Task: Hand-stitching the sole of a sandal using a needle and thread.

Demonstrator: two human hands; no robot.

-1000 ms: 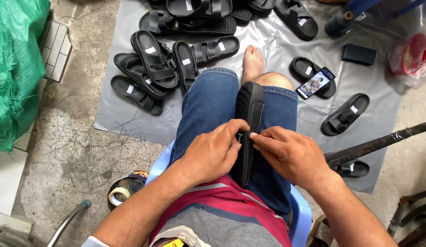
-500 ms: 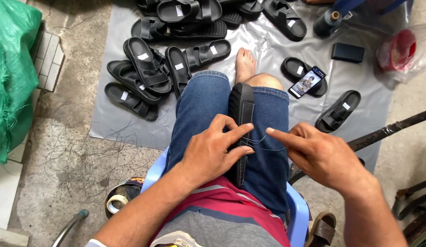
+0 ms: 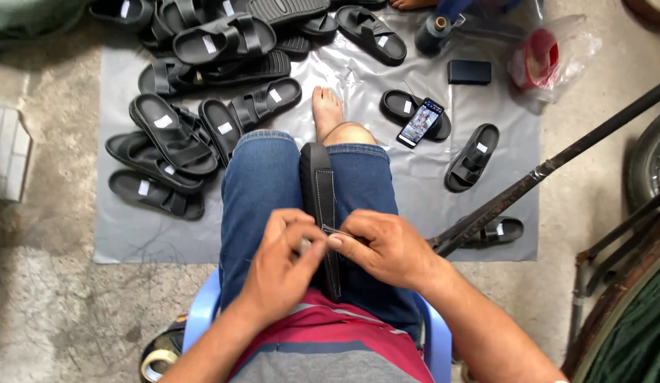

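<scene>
Closest to us, our left hand [image 3: 284,259] and right hand [image 3: 383,248] meet over the black sandal [image 3: 320,191] clamped upright between our knees, both pinching a thin needle [image 3: 337,232] at its strap. Beyond the sandal lies a grey sheet [image 3: 167,234], with a phone [image 3: 420,123] to its right and piled sandals [image 3: 195,106] to its left.

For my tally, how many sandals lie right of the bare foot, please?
4: top sandal, middle sandal under phone, outer sandal, lowest sandal behind rod; more may be hidden.
</scene>
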